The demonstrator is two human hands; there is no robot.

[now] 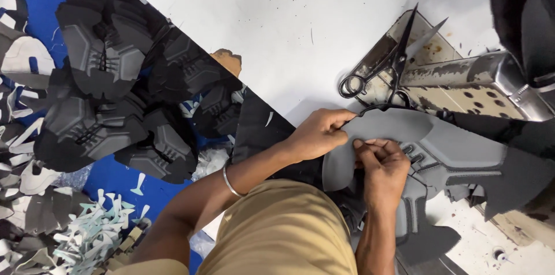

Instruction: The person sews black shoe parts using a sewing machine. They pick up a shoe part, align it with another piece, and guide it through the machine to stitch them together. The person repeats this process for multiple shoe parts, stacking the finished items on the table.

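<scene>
Head view: your left hand [317, 134] pinches the upper edge of the grey shoe upper piece [439, 148], fingers closed on it; your right hand [383, 170] grips the same piece near its middle, fingertips tight on the fabric; the piece lies on the white table [277, 15], just below the scissors [378, 67]; a pile of dark cut uppers [115, 90] sits well apart to your left.

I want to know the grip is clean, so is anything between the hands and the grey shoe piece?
Nothing visible. The left hand pinches the grey shoe piece at its top edge, and the right hand presses directly on it. The scissors lie apart, on the metal plate beyond it.
</scene>
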